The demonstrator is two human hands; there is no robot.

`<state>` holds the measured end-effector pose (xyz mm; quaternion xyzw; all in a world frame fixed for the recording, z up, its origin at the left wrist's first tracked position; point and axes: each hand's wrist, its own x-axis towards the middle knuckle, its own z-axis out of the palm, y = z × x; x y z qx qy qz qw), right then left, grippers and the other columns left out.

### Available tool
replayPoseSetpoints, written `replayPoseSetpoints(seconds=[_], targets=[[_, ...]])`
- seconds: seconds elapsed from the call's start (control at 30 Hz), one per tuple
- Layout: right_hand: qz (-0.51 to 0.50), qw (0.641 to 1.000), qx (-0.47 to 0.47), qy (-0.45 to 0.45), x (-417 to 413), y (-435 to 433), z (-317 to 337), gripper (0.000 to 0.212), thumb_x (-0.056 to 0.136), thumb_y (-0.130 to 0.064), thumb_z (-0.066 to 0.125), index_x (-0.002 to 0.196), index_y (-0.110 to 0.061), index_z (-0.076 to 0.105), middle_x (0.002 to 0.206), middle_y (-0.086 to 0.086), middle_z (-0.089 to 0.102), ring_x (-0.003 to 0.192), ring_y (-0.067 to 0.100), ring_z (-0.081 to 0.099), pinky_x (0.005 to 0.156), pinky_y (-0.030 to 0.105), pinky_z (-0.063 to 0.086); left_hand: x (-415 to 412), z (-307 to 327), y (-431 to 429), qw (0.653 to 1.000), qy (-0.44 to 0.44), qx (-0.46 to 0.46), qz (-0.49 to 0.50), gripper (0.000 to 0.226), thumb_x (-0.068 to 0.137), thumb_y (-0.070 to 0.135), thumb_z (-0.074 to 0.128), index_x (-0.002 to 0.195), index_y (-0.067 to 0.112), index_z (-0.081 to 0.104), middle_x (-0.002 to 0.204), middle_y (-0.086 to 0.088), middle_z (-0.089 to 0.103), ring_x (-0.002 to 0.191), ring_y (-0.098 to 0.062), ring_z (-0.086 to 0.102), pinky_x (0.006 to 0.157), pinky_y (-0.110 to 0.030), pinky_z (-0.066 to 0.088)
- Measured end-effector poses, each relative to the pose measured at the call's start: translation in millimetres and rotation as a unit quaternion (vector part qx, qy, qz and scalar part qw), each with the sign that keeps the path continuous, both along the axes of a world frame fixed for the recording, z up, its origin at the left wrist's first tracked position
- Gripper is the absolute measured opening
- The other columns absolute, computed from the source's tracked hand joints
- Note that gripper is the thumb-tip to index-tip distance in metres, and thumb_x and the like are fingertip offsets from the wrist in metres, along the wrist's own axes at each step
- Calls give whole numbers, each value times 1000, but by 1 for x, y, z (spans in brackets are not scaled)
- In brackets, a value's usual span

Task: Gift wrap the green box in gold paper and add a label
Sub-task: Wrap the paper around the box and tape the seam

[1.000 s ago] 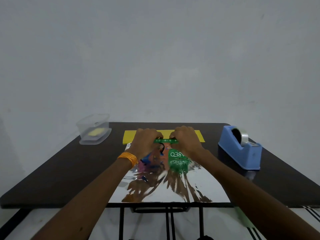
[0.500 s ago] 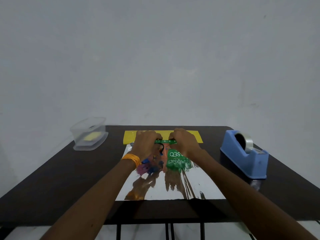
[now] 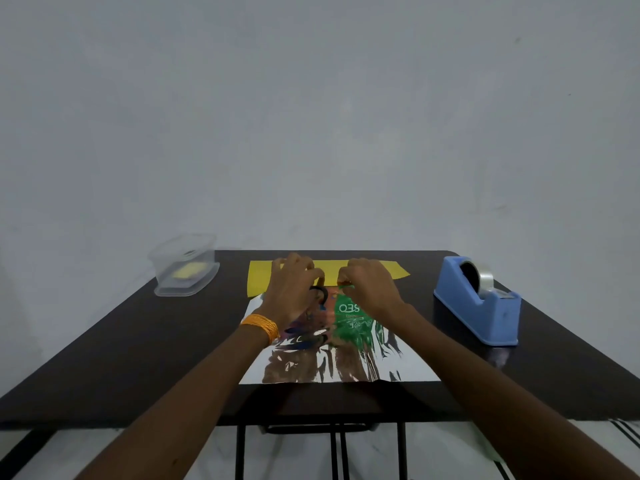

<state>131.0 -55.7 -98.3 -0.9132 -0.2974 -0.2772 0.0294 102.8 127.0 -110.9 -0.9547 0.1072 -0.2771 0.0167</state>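
Both hands meet at the far middle of the table. The left hand and right hand have their fingers curled on the ends of the box. It stands on the paper, near the sheet's far edge. Gripping both ends probably lets the person square the box to the sheet before folding. The hands cover most of the box, so the exact grip is hard to read.

The paper lies flat with its mirror side up and a gold strip showing at the far edge. This suggests the gold face is underneath, so that it ends up on the outside. No fold is made yet.

The tape dispenser waits to the right and a clear tub with something yellow inside to the left. Both are apart from the sheet, likely to keep it free for folding while staying within reach.
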Motion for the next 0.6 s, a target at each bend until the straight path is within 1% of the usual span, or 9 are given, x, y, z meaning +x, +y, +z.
replayPoseSetpoints(seconds=[0.07,0.17,0.37,0.5,0.6], targets=[[-4,1000,7,1,1,1,-2,13,90,-19,66,101,-17,72,102,6,67,98,29,61,75,36,43,1,-2,3,1000,4,-8,-4,29,92,34,62,121,32,63,124,5,57,121,-21,46,96,-39,33],[-10,1000,20,8,5,3,-5,14,92,-19,65,103,-17,72,103,3,66,100,26,59,73,35,44,3,-5,3,1000,2,-29,0,30,92,28,64,121,32,64,116,5,61,114,-20,52,91,-36,35],[-18,999,34,22,14,4,-6,16,95,-21,62,107,-18,72,105,2,65,104,23,58,72,36,48,13,-5,2,999,-2,-51,0,28,92,27,65,120,32,65,110,7,60,111,-18,53,92,-36,32],[-11,999,32,18,13,1,-7,14,94,-22,62,103,-20,73,103,0,65,104,23,58,69,34,45,13,-5,6,999,-11,-49,-13,22,91,31,65,113,33,67,104,9,60,107,-17,54,96,-40,30],[-1,1000,29,4,9,-1,-11,12,93,-21,62,99,-19,72,99,0,65,101,24,58,68,36,46,8,-5,5,999,-19,-43,-24,16,91,32,65,107,31,68,99,8,59,104,-18,54,96,-40,30]])
